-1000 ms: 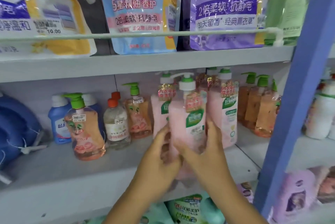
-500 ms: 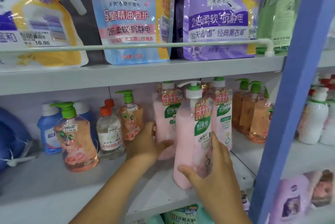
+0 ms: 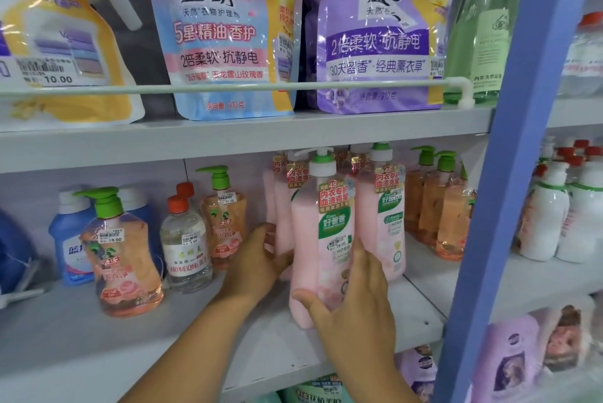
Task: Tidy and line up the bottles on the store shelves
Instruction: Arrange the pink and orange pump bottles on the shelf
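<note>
The right hand [image 3: 355,298] wraps the base of a tall pink plastic pump bottle [image 3: 321,239] standing at the grey metal shelf's [image 3: 98,347] front edge. At ten o'clock, the left hand [image 3: 257,262] grips a second pink pump bottle [image 3: 283,216] behind. At nine o'clock stands a clear peach-coloured pump bottle [image 3: 122,256].

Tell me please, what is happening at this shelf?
A person is tidying pink bottles on the middle shelf. The right hand grips the front pink bottle, which stands upright near the shelf edge. The left hand holds another pink bottle behind it. Orange pump bottles stand to the right.
</note>
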